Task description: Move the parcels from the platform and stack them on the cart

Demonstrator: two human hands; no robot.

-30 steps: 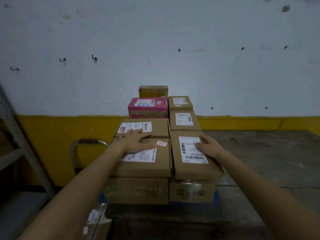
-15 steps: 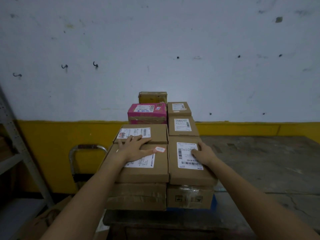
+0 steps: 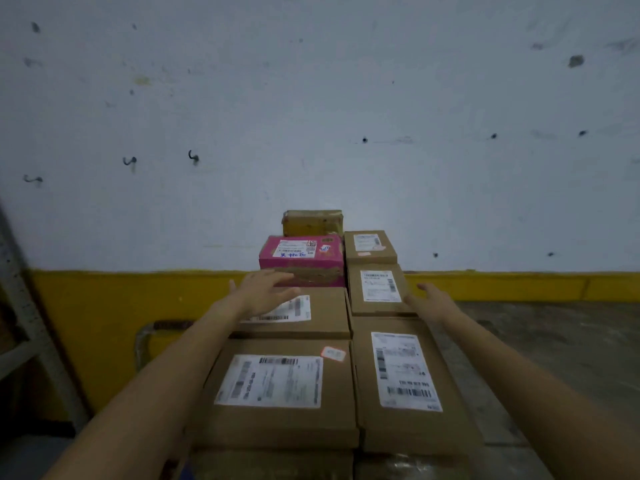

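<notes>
Left hand (image 3: 263, 292) is hovering, fingers spread, by the pink parcel's (image 3: 301, 259) near edge; right hand (image 3: 433, 299), fingers loosely open, is flanking the stacked parcels' (image 3: 377, 289) right edge beside bare platform (image 3: 554, 341).

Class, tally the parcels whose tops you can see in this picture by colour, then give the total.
Plain brown cardboard parcels: 5
Pink parcel: 1
Tan taped parcel: 1
Total: 7

You're in a warehouse. Labelled parcels (image 3: 287, 386) fill six o'clock; a metal shelf rack (image 3: 24, 327) stands at nine, against a scuffed wall (image 3: 311, 116).
</notes>
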